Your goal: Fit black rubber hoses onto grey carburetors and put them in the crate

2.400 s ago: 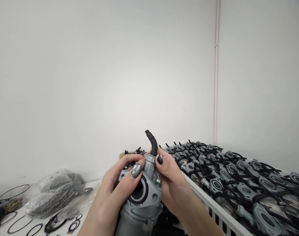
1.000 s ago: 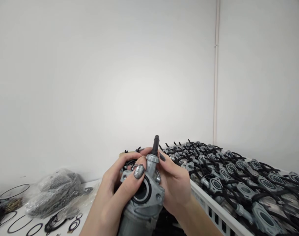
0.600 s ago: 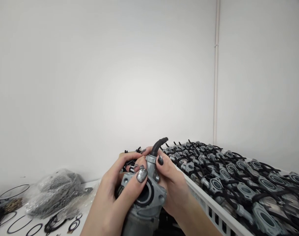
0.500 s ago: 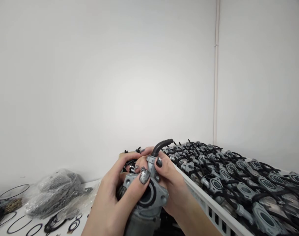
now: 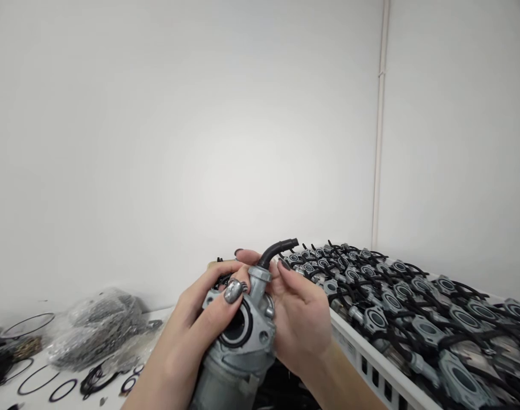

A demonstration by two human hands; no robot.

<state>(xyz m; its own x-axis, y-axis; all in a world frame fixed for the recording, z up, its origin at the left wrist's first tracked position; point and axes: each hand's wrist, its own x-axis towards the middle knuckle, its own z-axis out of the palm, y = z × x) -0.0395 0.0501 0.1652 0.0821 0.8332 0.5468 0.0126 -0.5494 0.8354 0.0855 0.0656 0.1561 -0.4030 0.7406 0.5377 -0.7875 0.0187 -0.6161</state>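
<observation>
A grey metal carburetor [image 5: 246, 359] with a round flange opening is held tilted in front of me. A short bent black rubber hose [image 5: 279, 249] sticks out of its neck, the free end pointing right. My left hand [image 5: 195, 324] wraps around the body, its thumb beside the opening. My right hand [image 5: 304, 310] is at the right side, palm partly showing, thumb raised just right of the hose and fingers stretched out behind it. Whether those fingers touch the carburetor at the back is hidden.
At right, a white plastic basket [image 5: 366, 350] holds many similar carburetors [image 5: 426, 330] with black hoses. On the white table at left lie a clear plastic bag [image 5: 99, 324] of parts, black rings [image 5: 63, 390] and small brass pieces [image 5: 28, 347]. A wall stands behind.
The carburetor has shifted slightly left and turned, showing more of its body. My right thumb has come off its neck, and the right hand has opened away from it.
</observation>
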